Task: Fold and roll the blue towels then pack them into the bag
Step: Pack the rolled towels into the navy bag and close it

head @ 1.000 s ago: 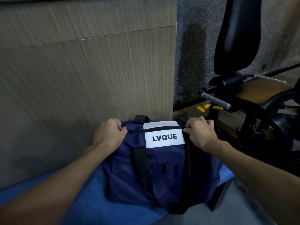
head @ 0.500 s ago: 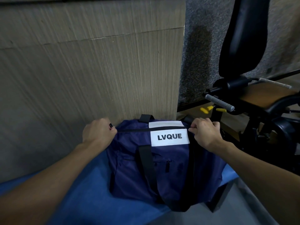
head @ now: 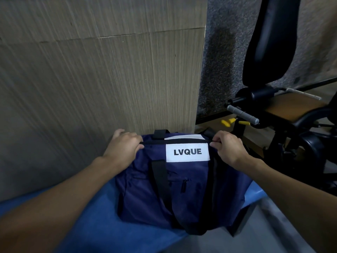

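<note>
A navy bag (head: 182, 194) with a white LVQUE label and black straps stands on a blue surface (head: 94, 221), against a wood-grain wall. A black zip line runs closed along its top. My left hand (head: 122, 148) lies over the bag's top left end, fingers curved over the far side and thumb on the near side by the zip. My right hand (head: 228, 148) pinches the top right end of the bag at the zip. No loose towel shows; the inside of the bag is hidden.
The wood-grain wall (head: 102, 79) rises directly behind the bag. A black exercise machine (head: 273, 114) with a padded back, a grey handle and a brown seat stands close on the right. Grey floor (head: 269, 230) lies below the blue surface's right edge.
My left hand was a fist pinching at the zip and slid left along the top. Now it lies spread over the bag's left end. My right hand kept its pinch.
</note>
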